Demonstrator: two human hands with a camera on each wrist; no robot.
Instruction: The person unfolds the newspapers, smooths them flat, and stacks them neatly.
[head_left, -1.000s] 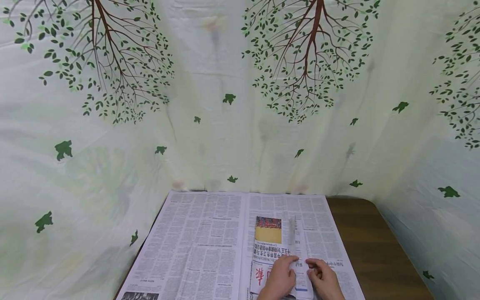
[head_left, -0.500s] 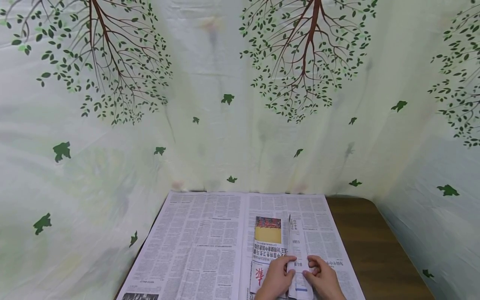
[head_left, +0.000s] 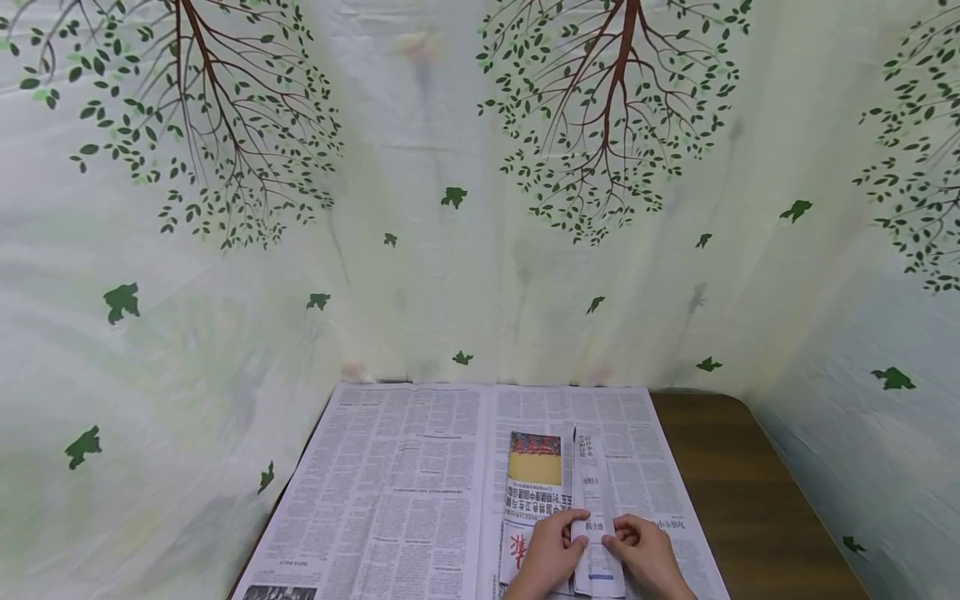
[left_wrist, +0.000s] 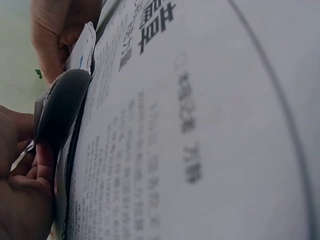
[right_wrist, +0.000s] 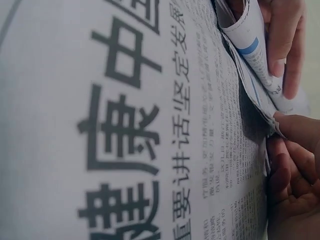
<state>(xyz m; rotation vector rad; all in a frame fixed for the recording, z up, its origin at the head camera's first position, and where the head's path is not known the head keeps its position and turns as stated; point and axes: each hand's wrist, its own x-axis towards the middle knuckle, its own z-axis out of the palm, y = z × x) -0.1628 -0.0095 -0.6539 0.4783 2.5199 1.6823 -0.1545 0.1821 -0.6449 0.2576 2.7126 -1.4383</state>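
A folded newspaper (head_left: 536, 500) lies on the spread sheets, with a yellow picture and red characters on its left part. Along its right side runs a narrow folded strip (head_left: 596, 479), its left edge slightly raised. My left hand (head_left: 551, 550) pinches the strip's left edge between thumb and fingers. On the opposite edge, my right hand (head_left: 647, 554) pinches the paper. The left wrist view shows the left hand (left_wrist: 22, 195) at a curled, dark-looking fold (left_wrist: 65, 107). In the right wrist view, the right hand (right_wrist: 295, 175) holds stacked paper edges.
Open newspaper sheets (head_left: 405, 475) cover most of the table. Bare brown wood (head_left: 738, 483) shows on the right. A pale curtain (head_left: 420, 275) printed with trees and green leaves hangs behind and along both sides.
The strip has turned over toward the left, its left edge now overlapping the newspaper's front. Both hands have shifted slightly left with it. The head view has moved a little.
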